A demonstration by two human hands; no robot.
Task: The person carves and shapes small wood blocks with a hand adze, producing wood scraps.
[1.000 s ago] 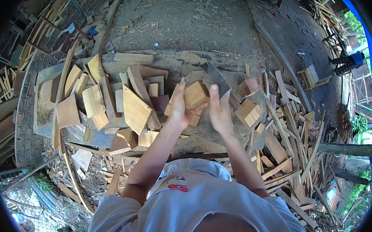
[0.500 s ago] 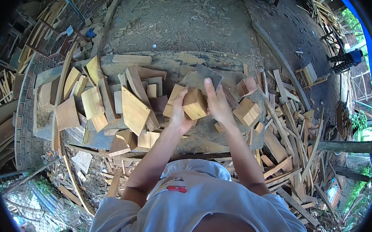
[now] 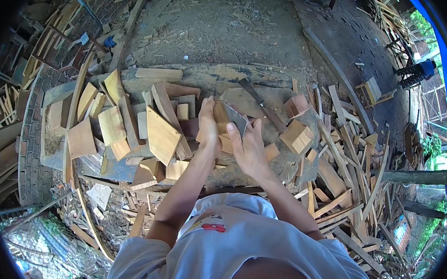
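My left hand [image 3: 209,125] grips the side of a wooden block [image 3: 221,113] over the middle of the worktable. In my right hand [image 3: 247,145] is a thin dark flat sheet [image 3: 237,119], pinched between thumb and fingers and tilted against the block's right side. The block is partly hidden behind the sheet and my fingers. Just right of my hands, a knife [image 3: 262,104] with a dark blade and brown handle lies slanted on the table. A small wood piece [image 3: 271,151] lies beside my right wrist.
Cut wood pieces [image 3: 163,136] crowd the left half of the worktable [image 3: 218,70]. Two more blocks, one reddish [image 3: 296,105] and one pale [image 3: 297,136], sit at its right end. Scrap sticks [image 3: 335,183] are heaped on the ground at the right.
The block has turned and shifted slightly left with my left hand. My right hand has moved down and left, bringing the dark sheet against the block and uncovering the knife.
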